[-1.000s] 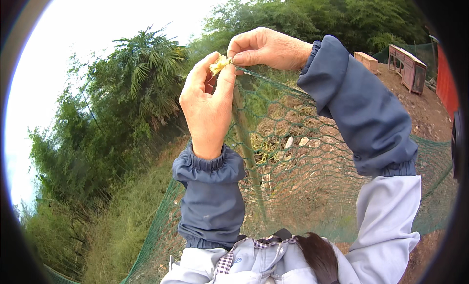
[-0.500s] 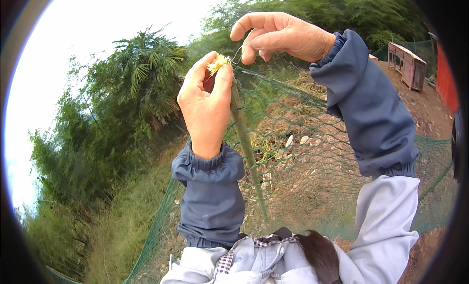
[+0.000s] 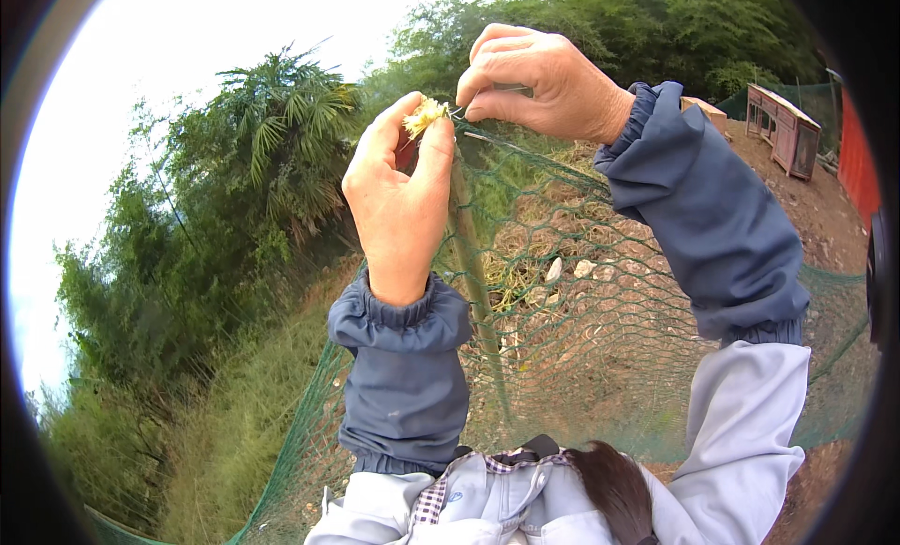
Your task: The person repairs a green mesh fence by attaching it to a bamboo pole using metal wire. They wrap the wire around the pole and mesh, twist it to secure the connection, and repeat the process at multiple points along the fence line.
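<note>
At the top of a slender wooden post point(image 3: 473, 254), the thumb and fingers of my left hand point(image 3: 398, 194) close round a pale yellow, frayed tuft point(image 3: 426, 117). Whether the tuft is the post's own splintered end or a separate piece, I cannot tell. Just right of it my right hand point(image 3: 553, 84) pinches a thin, light wire or cord point(image 3: 457, 110) between thumb and fingertips. Green netting point(image 3: 581, 292) is gathered at the post top by my fingers and spreads down and to the right.
Bushes and a palm point(image 3: 281, 133) grow on the left over tall grass point(image 3: 234, 423). Behind the net lie dry stalks and stones on bare soil. Farther right are a reddish wooden hutch point(image 3: 783, 128) and a red wall point(image 3: 856, 161).
My right hand has come down and its loosely spread fingers have closed on the thin wire or cord near the post top. The left hand keeps its hold, nearly still.
</note>
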`<action>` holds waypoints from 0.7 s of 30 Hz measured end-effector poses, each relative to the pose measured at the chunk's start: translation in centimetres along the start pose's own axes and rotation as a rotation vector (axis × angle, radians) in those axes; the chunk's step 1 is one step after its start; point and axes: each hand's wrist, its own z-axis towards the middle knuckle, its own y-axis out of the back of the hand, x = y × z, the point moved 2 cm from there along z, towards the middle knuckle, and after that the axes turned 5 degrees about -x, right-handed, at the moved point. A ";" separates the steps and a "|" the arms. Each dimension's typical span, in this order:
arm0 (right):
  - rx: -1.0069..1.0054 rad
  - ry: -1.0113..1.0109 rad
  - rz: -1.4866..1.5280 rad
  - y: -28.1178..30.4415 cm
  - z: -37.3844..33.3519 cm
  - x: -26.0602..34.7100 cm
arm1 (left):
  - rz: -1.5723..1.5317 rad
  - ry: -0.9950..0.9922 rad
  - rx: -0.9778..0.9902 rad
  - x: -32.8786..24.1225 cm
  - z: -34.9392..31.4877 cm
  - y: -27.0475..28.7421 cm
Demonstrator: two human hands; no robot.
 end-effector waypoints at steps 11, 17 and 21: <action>0.212 -1.244 1.140 -3.9 -1.5 -3.6 | -0.054 -0.039 -0.028 0.3 0.5 -0.9; 0.285 -1.299 1.000 -5.3 -2.0 -3.1 | 0.028 -0.034 -0.018 0.0 0.5 -0.4; 0.180 -0.950 0.687 -3.1 -1.4 -2.6 | 0.039 -0.007 -0.011 -0.1 0.6 -0.5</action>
